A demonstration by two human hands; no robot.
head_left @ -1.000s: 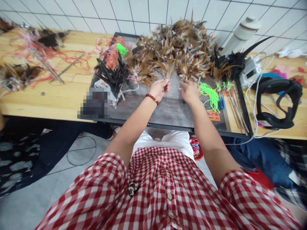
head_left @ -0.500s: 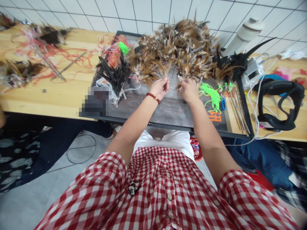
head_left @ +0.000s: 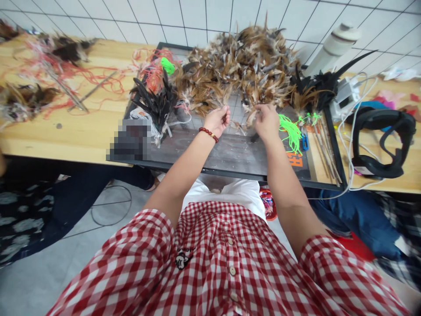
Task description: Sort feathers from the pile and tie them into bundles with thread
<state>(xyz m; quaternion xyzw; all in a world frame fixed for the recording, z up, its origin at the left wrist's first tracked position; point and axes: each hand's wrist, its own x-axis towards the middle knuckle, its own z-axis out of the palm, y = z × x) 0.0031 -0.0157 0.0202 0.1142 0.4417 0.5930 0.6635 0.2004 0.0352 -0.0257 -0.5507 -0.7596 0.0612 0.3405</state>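
A large heap of brown feathers (head_left: 243,66) fills the back of the dark tray (head_left: 230,151). My left hand (head_left: 218,120), with a red bead bracelet (head_left: 208,134) at the wrist, is closed in a pinch at the heap's front edge, on brown feathers whose tips fan out beyond the fingers. To its right, my right hand (head_left: 265,122) has its fingers bent down at small loose feathers (head_left: 241,127); whether it grips any of them is too small to tell. Bright green strings (head_left: 291,131) lie just right of my right hand.
Black feathers (head_left: 158,103) and a green bundle (head_left: 167,66) are at the tray's left. Thin sticks (head_left: 327,151), a pale bottle (head_left: 332,48), a white charger (head_left: 344,98) with cables and a black headset strap (head_left: 383,142) are at the right. People sit on both sides.
My right hand has shifted slightly right, and small loose feathers now show between the hands. My left hand stays nearly in place, still pinching.
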